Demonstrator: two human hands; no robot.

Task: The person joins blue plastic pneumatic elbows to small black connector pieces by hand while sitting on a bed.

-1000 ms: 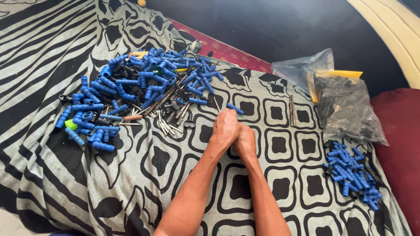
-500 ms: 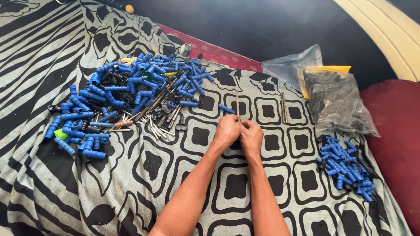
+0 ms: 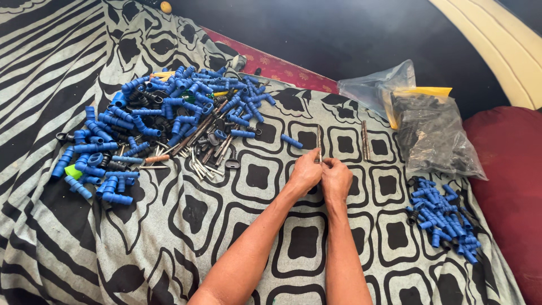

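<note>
My left hand [image 3: 305, 171] and my right hand [image 3: 336, 178] meet over the black-and-grey patterned cloth [image 3: 169, 237]. Together they pinch the lower end of a thin metal rod [image 3: 319, 142] that points away from me. A single blue plastic fitting [image 3: 291, 140] lies just left of the rod. A second pair of thin rods [image 3: 365, 140] lies on the cloth to the right.
A large heap of blue fittings, black parts and metal keys [image 3: 164, 127] covers the left of the cloth. A smaller pile of blue fittings [image 3: 446, 217] sits at the right. Clear plastic bags with black parts [image 3: 435, 135] lie beyond it, beside a red cushion [image 3: 508, 181].
My hands have shifted to the right and lifted a thin metal rod, which now stands out beyond my fingers. One second ago both fists were closed together with no rod showing.
</note>
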